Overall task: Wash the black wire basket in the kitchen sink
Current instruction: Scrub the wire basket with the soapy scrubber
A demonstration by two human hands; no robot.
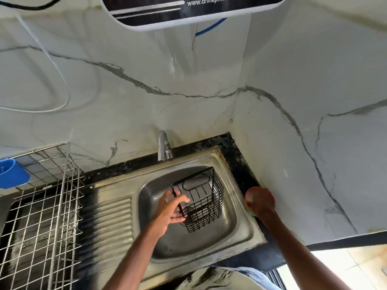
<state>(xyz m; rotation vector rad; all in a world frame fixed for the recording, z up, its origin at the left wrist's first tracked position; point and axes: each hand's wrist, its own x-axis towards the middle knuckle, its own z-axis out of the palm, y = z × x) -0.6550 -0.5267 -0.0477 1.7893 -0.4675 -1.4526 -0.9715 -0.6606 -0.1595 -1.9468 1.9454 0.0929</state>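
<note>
Patterned light shirt [222, 277] at bottom edge, both bare forearms reaching out from it over the sink. Left grip [172, 207] is closed on the black wire basket [200, 203]: thumb hooked over the near left rim wire, fingers curled under the side. Basket is held tilted above the bowl of the steel sink [248, 225], open top facing the camera and left. Its solid back plate with an oval slot is on the far side. Whether its lower corner touches the bowl bottom, cannot tell.

Right grip [261, 207] is off to the right, on a round red tub [258, 195] with a green edge. That tub sits on the black granite surface [238, 158] just beside the sink rim, close to the wall corner. Fingers are blurred and partly hidden, so cannot tell how far that grip is closed or what it has.

Chrome tap [164, 146] stands behind the bowl, no water visible. Ribbed drainboard [114, 218] left of the bowl. Steel wire dish rack [48, 197] further left, with a blue plastic cup [12, 174] hanging at its far corner. Marble-pattern wall tiles [314, 91] behind. Water purifier [188, 11] at top, printed www.drinkprime.in, with a blue tube [211, 27] below it.
</note>
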